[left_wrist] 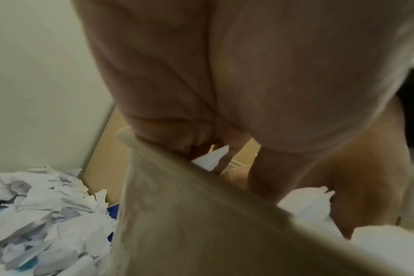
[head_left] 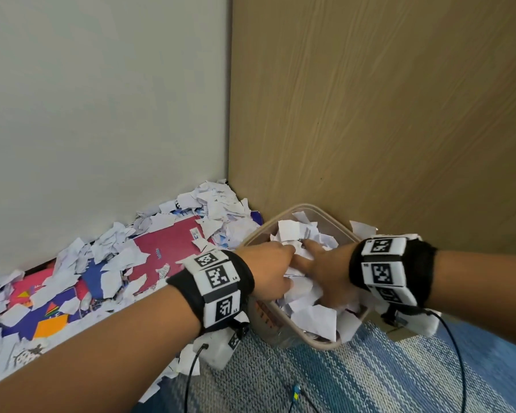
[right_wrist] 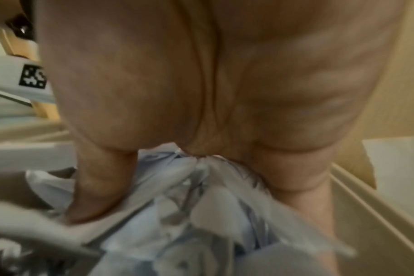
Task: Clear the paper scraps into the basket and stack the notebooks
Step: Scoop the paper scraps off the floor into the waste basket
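A translucent basket stands in the corner, heaped with white paper scraps. Both hands are over it. My left hand reaches in from the left rim, and its fingers curl down round a clump of scraps. My right hand lies on the heap with fingers spread and straight, pressing the scraps down. More scraps cover the floor to the left. They half bury a red notebook and a colourful notebook. The basket wall fills the left wrist view.
A white wall and a wooden panel meet right behind the basket. A blue striped rug lies in front, with black cables trailing from both wrist bands.
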### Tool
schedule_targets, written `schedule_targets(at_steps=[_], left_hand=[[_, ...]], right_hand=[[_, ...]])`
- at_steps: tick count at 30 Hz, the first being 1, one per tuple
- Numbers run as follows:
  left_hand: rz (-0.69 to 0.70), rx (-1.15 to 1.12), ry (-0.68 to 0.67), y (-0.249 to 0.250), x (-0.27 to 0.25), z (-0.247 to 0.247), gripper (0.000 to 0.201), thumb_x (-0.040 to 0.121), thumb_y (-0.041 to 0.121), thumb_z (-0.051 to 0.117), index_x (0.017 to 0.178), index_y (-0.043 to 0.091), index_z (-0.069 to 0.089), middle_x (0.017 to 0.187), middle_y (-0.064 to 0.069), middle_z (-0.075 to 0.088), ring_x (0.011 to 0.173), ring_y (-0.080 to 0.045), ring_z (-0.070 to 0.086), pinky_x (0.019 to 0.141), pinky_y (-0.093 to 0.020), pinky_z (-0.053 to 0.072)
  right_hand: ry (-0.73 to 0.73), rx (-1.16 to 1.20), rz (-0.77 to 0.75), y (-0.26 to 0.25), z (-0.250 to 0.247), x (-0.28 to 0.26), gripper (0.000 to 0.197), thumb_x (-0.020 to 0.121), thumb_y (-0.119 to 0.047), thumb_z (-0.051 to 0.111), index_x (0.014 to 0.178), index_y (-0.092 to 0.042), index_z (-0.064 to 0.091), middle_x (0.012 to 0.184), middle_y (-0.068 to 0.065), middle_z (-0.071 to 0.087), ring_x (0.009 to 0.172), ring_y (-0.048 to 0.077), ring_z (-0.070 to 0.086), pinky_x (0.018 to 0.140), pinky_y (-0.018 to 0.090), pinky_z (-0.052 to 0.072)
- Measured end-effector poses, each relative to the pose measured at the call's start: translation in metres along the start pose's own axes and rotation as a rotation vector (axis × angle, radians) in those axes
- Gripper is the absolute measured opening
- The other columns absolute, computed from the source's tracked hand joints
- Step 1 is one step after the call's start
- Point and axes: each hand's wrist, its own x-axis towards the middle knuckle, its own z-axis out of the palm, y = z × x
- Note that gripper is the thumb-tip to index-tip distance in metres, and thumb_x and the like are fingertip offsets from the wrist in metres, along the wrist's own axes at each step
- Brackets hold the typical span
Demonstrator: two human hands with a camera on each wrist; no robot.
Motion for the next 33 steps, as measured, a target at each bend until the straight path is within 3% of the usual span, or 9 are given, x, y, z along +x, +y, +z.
schedule_targets(at_steps=[3, 6, 9, 12, 14, 16, 19, 25, 33], left_hand=[[-0.018, 0.020, 0.010, 0.003, 0.004, 0.000, 0.044, 0.091, 0.033, 0.051, 0.130, 0.014, 0.042, 0.134, -0.009, 0.047, 0.122, -0.028, 0.048, 0.099, -0.042, 0.044], [0.008, -0.008, 0.070, 0.002, 0.006, -0.005, 0.046, 0.089, 0.033, 0.052, 0.131, 0.016, 0.044, 0.131, -0.008, 0.050, 0.120, -0.027, 0.050, 0.098, -0.042, 0.045], [0.042, -0.046, 0.140, 0.001, 0.005, -0.011, 0.049, 0.090, 0.033, 0.052, 0.135, 0.017, 0.041, 0.128, -0.008, 0.052, 0.118, -0.025, 0.051, 0.096, -0.040, 0.045], [0.063, -0.066, 0.194, 0.001, 0.003, -0.018, 0.059, 0.091, 0.037, 0.054, 0.142, 0.020, 0.030, 0.130, -0.006, 0.051, 0.116, -0.023, 0.050, 0.085, -0.028, 0.040], [0.056, -0.057, 0.221, 0.000, 0.003, -0.019, 0.055, 0.091, 0.040, 0.053, 0.139, 0.022, 0.034, 0.133, -0.006, 0.048, 0.117, -0.024, 0.049, 0.083, -0.029, 0.039], [0.039, -0.046, 0.232, 0.000, 0.004, -0.018, 0.051, 0.092, 0.042, 0.051, 0.138, 0.024, 0.038, 0.138, -0.004, 0.045, 0.122, -0.024, 0.046, 0.093, -0.034, 0.042], [0.018, -0.033, 0.226, -0.001, 0.004, -0.016, 0.048, 0.092, 0.043, 0.050, 0.136, 0.027, 0.042, 0.139, -0.002, 0.042, 0.125, -0.023, 0.044, 0.100, -0.038, 0.042], [-0.001, 0.024, 0.233, 0.003, 0.002, -0.015, 0.039, 0.092, 0.044, 0.049, 0.129, 0.030, 0.050, 0.136, 0.001, 0.044, 0.123, -0.020, 0.044, 0.097, -0.038, 0.043], [-0.008, 0.051, 0.221, 0.001, 0.000, -0.016, 0.036, 0.092, 0.047, 0.048, 0.124, 0.030, 0.054, 0.132, 0.002, 0.048, 0.119, -0.021, 0.046, 0.094, -0.038, 0.044]], right_hand=[[-0.113, -0.173, -0.049, -0.001, 0.003, 0.016, 0.096, 0.064, -0.056, 0.048, 0.142, -0.042, -0.006, 0.157, 0.011, 0.002, 0.134, 0.046, 0.033, 0.093, 0.057, 0.045], [-0.112, -0.223, -0.055, -0.003, -0.010, 0.008, 0.090, 0.069, -0.057, 0.057, 0.145, -0.032, 0.016, 0.150, 0.010, 0.014, 0.131, 0.040, 0.033, 0.096, 0.050, 0.045], [-0.042, -0.010, -0.075, 0.017, -0.026, -0.010, 0.107, 0.069, -0.053, 0.077, 0.149, -0.033, 0.008, 0.150, 0.009, 0.016, 0.126, 0.034, 0.044, 0.099, 0.049, 0.045], [-0.043, 0.021, -0.098, 0.037, -0.046, -0.033, 0.114, 0.067, -0.050, 0.081, 0.148, -0.043, 0.002, 0.153, 0.004, 0.018, 0.132, 0.030, 0.040, 0.103, 0.048, 0.042], [0.009, 0.021, -0.065, 0.048, -0.055, -0.044, 0.093, 0.074, -0.042, 0.078, 0.147, -0.039, 0.020, 0.140, 0.002, 0.041, 0.120, 0.024, 0.050, 0.097, 0.041, 0.046], [0.107, 0.002, 0.015, 0.058, -0.064, -0.051, 0.064, 0.082, -0.034, 0.071, 0.138, -0.030, 0.041, 0.113, -0.003, 0.058, 0.099, 0.019, 0.057, 0.084, 0.032, 0.049], [0.260, -0.114, 0.120, 0.066, -0.066, -0.048, 0.037, 0.087, -0.027, 0.062, 0.123, -0.023, 0.056, 0.090, -0.004, 0.056, 0.091, 0.022, 0.060, 0.074, 0.030, 0.049], [0.159, -0.359, 0.144, 0.050, -0.037, -0.025, 0.024, 0.092, -0.019, 0.054, 0.114, -0.019, 0.064, 0.105, 0.003, 0.067, 0.092, 0.026, 0.067, 0.069, 0.032, 0.052], [0.220, -0.304, 0.246, 0.034, -0.027, -0.017, 0.025, 0.094, -0.016, 0.050, 0.117, -0.016, 0.060, 0.108, 0.000, 0.066, 0.099, 0.024, 0.064, 0.065, 0.032, 0.043]])
